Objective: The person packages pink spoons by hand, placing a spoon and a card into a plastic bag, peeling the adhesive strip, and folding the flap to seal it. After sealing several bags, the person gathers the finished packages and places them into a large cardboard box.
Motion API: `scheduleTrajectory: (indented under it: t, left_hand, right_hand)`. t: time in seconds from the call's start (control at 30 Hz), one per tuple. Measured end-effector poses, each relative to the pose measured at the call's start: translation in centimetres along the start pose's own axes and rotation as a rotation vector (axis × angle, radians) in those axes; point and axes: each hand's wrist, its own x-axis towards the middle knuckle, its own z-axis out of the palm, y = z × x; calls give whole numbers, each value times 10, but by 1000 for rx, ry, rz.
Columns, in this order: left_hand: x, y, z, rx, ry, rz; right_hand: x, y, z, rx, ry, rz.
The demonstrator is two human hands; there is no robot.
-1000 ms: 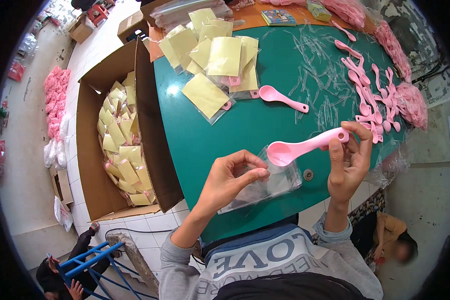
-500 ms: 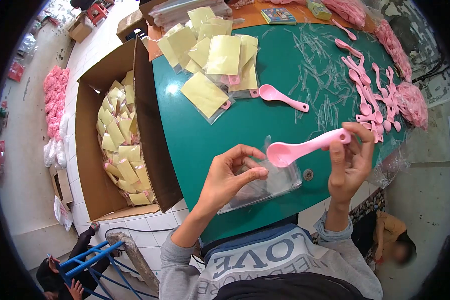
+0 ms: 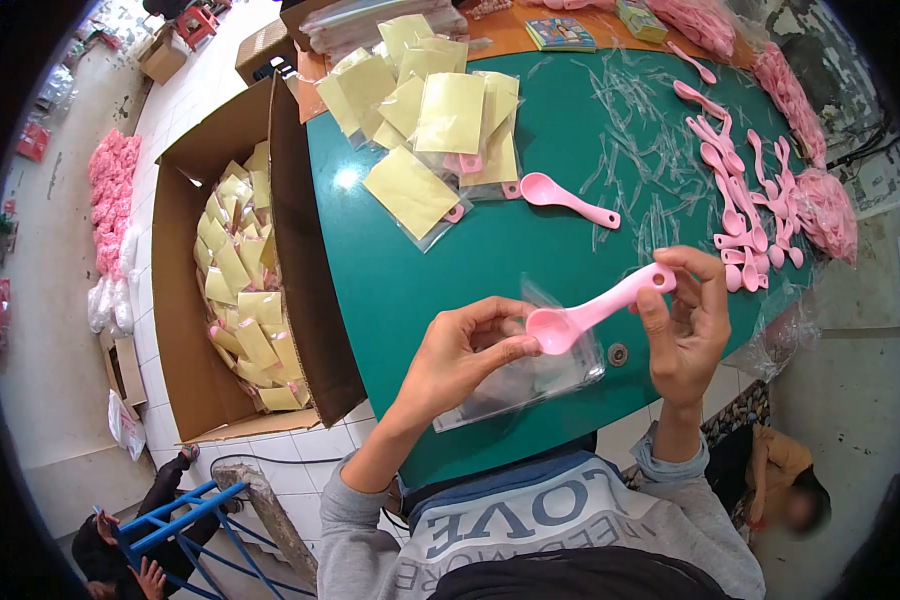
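A smooth green table point(image 3: 400, 290) fills the middle of my frame, its surface glossy enough to throw back a white glare; my shirt covers part of its near edge. Left of it stands an open brown cardboard box point(image 3: 298, 230), heaped with yellow-carded packets point(image 3: 235, 268) that hide its floor. At upper middle, more packets point(image 3: 448, 112) overlap, flat yellow cards in shiny clear film, with bits of pink peeping out.

At lower centre, my right hand point(image 3: 685, 335) pinches the end of a pink spoon's handle between thumb and fingers. My left hand point(image 3: 460, 350) is curled beside the bowl, its thumb against or very near the rim; I can't tell whether it also grips film.

Below them lies a flat stack of clear bags point(image 3: 515, 392), partly covered by my left hand, one thin flap rising behind the bowl.

The pink spoon point(image 3: 610, 302) slants across centre right, bowl lower left, handle upper right. It looks like smooth moulded plastic: a deep round bowl, a thick curved handle, a round hole near the tip. My fingers cover some of that end.

A matching loose spoon point(image 3: 570, 200) lies above. Thin transparent strips point(image 3: 625, 150) litter the upper right, too tangled to separate.
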Motion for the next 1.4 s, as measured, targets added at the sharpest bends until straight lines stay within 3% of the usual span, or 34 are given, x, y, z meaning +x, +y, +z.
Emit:
scheduleTrajectory:
  t: [0.13, 0.27, 0.37, 0.47, 0.57, 0.67, 0.73, 0.83, 0.87, 0.9, 0.93, 0.97, 1.03, 1.13, 1.23, 1.4]
  left_hand:
    - [4, 4, -2, -3, -55, 26]
    - [7, 14, 2, -62, -74, 73]
    - [9, 16, 9, -211, -82, 97]
    - [11, 18, -6, 98, -175, -74]
    - [17, 18, -5, 55, -138, 122]
    - [21, 32, -3, -119, -35, 116]
    - [27, 26, -12, -101, -27, 136]
    - [31, 24, -17, -186, 13, 119]
    - [31, 24, -18, -230, 28, 103]
    - [31, 24, -18, -227, 29, 89]
    - [32, 23, -19, -222, 28, 76]
    - [33, 23, -19, -217, 27, 62]
    - [31, 23, -19, -205, 30, 74]
    - [26, 24, -21, -217, 40, 44]
    - [26, 24, -24, -219, 17, 49]
    - [22, 30, -19, -161, 21, 60]
  right_hand:
    - [4, 0, 0, 9, 22, 29]
    - [11, -4, 2, -148, -223, -67]
    - [10, -4, 6, -14, -158, -19]
    - [15, 7, 0, 115, -103, -70]
    - [23, 7, 0, 139, -165, -107]
    - [63, 2, 5, -144, -682, -414]
    - [87, 13, 9, 7, -882, -385]
    - [181, 46, 11, 207, -1118, -105]
    - [223, 87, 10, 247, -969, -4]
    - [267, 110, 14, -58, -737, 73]
    - [309, 149, 16, -464, -540, -27]
    - [346, 182, 16, -750, -382, 9]
    - [372, 207, 18, -855, -198, 126]
    - [374, 252, 35, -1221, -73, 163]
    - [370, 244, 40, -1189, 18, -52]
    - [357, 219, 27, -995, -68, -159]
